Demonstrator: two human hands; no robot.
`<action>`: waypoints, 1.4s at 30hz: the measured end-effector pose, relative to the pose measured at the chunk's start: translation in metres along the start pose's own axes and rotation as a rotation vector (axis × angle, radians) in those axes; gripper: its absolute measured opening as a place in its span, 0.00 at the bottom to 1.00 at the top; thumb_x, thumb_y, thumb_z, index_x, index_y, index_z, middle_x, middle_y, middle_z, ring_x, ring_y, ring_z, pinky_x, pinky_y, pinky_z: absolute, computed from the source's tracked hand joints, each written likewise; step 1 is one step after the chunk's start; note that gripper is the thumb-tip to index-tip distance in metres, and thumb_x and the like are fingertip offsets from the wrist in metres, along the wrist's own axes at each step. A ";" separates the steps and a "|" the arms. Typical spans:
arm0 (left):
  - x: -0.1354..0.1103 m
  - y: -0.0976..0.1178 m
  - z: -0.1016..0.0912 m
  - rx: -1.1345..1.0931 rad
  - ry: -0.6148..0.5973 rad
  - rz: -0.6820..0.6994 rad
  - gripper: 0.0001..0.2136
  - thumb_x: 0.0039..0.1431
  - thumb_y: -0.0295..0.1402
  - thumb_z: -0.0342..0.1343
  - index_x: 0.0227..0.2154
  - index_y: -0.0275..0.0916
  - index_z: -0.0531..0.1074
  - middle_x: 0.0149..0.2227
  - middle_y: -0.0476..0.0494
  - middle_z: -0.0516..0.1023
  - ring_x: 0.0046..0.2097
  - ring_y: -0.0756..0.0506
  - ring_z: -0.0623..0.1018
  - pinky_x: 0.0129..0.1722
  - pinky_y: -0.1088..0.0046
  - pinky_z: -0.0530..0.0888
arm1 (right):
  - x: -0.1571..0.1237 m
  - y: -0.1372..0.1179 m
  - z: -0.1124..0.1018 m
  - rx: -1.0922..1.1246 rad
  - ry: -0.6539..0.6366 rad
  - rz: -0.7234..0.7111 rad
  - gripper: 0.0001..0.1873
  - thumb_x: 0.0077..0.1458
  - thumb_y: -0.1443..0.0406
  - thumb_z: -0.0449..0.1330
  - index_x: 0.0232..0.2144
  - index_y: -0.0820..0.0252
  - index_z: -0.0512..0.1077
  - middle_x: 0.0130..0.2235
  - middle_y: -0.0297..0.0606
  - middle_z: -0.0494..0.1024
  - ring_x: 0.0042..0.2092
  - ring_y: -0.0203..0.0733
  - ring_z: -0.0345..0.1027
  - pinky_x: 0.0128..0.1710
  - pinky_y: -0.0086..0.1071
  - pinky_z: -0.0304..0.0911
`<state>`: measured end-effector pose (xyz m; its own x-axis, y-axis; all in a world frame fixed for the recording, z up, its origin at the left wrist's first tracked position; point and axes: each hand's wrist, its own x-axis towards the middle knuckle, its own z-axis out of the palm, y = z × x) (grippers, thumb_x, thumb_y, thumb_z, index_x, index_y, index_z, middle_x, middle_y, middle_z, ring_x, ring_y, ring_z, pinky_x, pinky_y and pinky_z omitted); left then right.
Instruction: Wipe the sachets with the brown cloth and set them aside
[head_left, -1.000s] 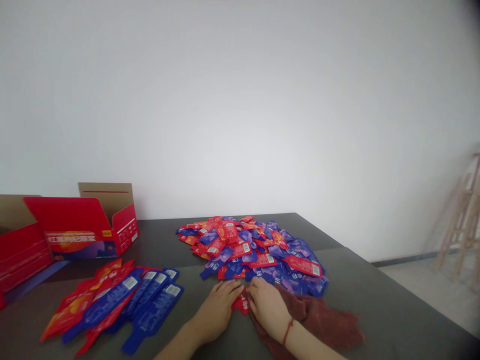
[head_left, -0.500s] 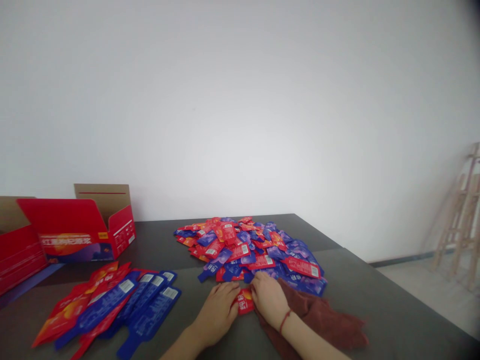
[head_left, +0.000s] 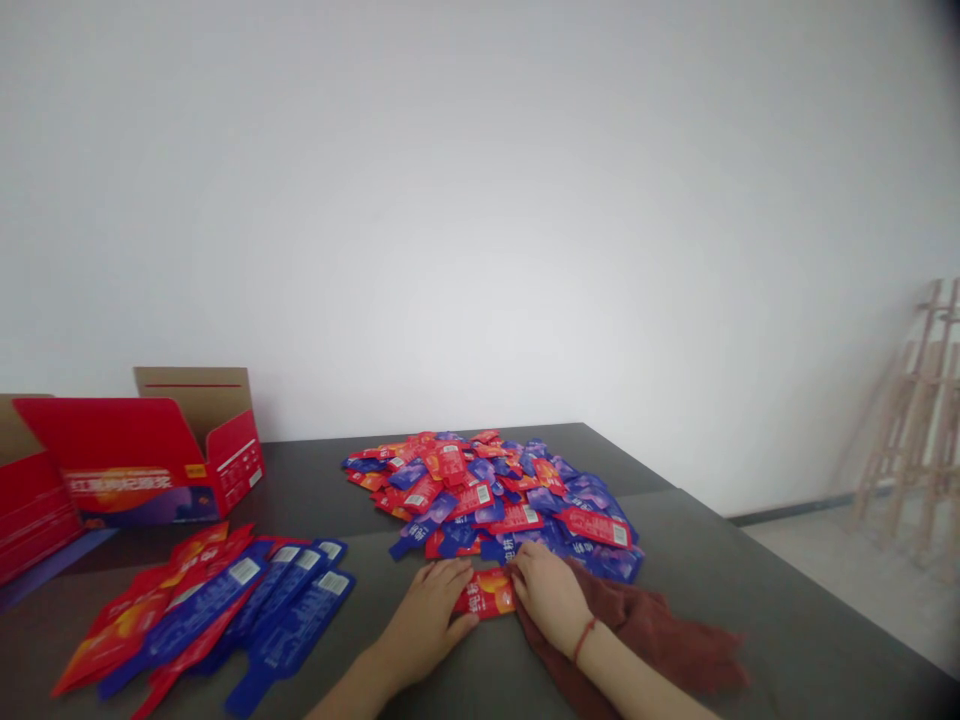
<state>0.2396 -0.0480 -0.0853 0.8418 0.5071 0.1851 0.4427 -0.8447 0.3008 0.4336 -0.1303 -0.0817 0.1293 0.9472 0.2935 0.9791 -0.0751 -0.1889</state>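
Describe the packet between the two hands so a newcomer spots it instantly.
On the dark table, find the big heap of red and blue packets. Just on its near side, the left hand and right hand flank one red packet with an orange patch and white lettering. Unlike the heaped ones, it alone has a hand at each end.

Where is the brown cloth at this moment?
In the head view, the cloth lies on the table, low and right of centre, partly covered by the right hand, on the near side of the sachet pile.
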 end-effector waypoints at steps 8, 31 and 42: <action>-0.003 -0.006 0.006 0.002 0.071 0.053 0.24 0.55 0.31 0.57 0.56 0.41 0.66 0.58 0.40 0.68 0.60 0.39 0.66 0.61 0.56 0.61 | -0.011 -0.034 0.011 0.199 -0.025 -0.327 0.09 0.57 0.68 0.55 0.38 0.56 0.74 0.42 0.36 0.76 0.45 0.43 0.66 0.48 0.34 0.58; -0.031 -0.037 -0.011 0.251 -0.006 -0.048 0.26 0.55 0.20 0.41 0.55 0.40 0.68 0.54 0.43 0.74 0.53 0.43 0.74 0.55 0.63 0.70 | 0.000 0.003 0.004 0.275 0.028 0.068 0.11 0.59 0.69 0.53 0.35 0.57 0.76 0.39 0.38 0.77 0.44 0.42 0.69 0.45 0.30 0.57; -0.089 -0.139 -0.105 0.593 0.102 -0.461 0.26 0.53 0.23 0.38 0.53 0.30 0.70 0.55 0.33 0.72 0.56 0.35 0.71 0.56 0.51 0.64 | 0.001 -0.001 0.000 0.253 0.001 0.058 0.12 0.58 0.69 0.52 0.34 0.57 0.76 0.39 0.37 0.77 0.44 0.41 0.68 0.45 0.29 0.56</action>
<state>0.0702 0.0424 -0.0454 0.5109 0.8204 0.2568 0.8593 -0.4789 -0.1796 0.4326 -0.1295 -0.0809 0.1848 0.9432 0.2761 0.8994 -0.0491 -0.4343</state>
